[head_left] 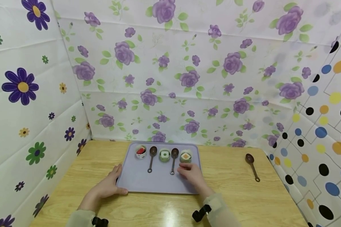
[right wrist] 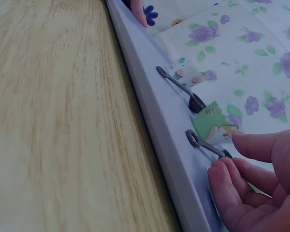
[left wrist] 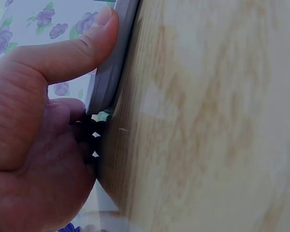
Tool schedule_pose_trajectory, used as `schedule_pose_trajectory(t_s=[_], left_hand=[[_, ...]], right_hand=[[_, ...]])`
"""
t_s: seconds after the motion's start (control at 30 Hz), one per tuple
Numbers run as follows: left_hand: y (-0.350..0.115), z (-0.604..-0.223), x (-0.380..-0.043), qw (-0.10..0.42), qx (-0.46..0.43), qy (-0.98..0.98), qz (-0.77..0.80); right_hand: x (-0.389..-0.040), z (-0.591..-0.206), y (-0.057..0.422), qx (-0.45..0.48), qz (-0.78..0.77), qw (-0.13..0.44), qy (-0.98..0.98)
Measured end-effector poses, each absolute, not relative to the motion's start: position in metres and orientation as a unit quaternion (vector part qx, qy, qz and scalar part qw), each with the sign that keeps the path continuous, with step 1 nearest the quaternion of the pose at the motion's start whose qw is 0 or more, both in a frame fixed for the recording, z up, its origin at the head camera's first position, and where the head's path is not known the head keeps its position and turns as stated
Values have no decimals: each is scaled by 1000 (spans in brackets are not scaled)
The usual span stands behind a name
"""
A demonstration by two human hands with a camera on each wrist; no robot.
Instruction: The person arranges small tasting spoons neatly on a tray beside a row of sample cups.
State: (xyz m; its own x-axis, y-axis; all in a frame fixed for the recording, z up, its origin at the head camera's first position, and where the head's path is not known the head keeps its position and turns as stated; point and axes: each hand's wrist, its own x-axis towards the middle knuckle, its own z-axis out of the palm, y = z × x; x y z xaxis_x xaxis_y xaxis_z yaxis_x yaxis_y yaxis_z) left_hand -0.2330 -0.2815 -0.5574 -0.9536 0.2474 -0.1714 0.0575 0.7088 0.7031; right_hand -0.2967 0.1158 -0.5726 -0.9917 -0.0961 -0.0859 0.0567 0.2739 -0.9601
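Note:
A lilac tray [head_left: 147,183] lies on the table, with my left hand [head_left: 106,186] gripping its near left corner. Its thumb [left wrist: 94,46] presses the rim in the left wrist view. Along the tray's far side stand a white paper cup with a red topping [head_left: 141,152], a brown spoon [head_left: 150,164], a green-wrapped sushi-like piece [head_left: 164,154], a second brown spoon [head_left: 173,164] and another piece with an orange centre [head_left: 185,156]. Beside that last piece and spoon is my right hand [head_left: 192,175], fingers loosely bent, thumb apart, nothing visible between them.
A third brown spoon [head_left: 252,167] lies on the wooden table [head_left: 230,183], right of the tray. Patterned cloth stands close on three sides: purple roses [head_left: 188,78] behind, daisies [head_left: 22,86] left, coloured dots [head_left: 321,132] right.

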Motion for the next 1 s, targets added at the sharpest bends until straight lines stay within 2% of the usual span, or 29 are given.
schedule_pose_trajectory(t_s=[0.43,1.0], left_hand=[[-281,-557,-233,128,82,916,371],[-280,-558,-232,117,84,918,368]], right_hand=[[-287,-555,175,10,-620,40,783],[-280,-536,286,18,-607,23,794]])
